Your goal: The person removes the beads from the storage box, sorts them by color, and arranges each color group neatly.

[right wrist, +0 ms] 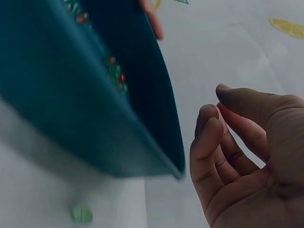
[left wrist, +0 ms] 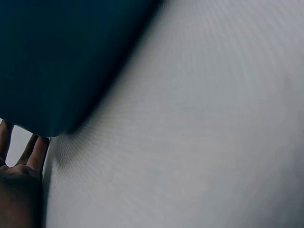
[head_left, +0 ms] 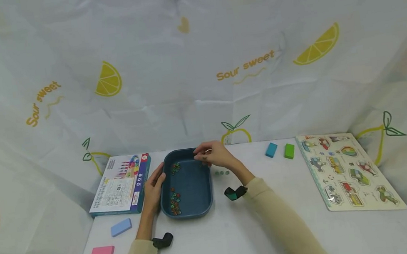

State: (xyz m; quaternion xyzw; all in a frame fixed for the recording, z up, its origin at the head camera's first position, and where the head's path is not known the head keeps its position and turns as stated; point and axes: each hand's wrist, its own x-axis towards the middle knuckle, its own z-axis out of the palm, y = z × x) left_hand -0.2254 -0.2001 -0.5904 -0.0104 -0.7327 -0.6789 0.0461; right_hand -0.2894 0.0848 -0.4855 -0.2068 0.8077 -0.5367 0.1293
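Left hand (head_left: pixel 153 188) grips the blue tray (head_left: pixel 195 191) by its rim, beads (head_left: pixel 175 202) inside! Right hand (head_left: pixel 215 155) hovers by the far corner, fingers (right wrist: pixel 207 142) curled, any hold impossible to tell.

Any object in the right grip (head_left: pixel 216 155) indiscernible, green piece (right wrist: pixel 82 214) blurry, tray (left wrist: pixel 61 57) partly beyond the left wrist view.
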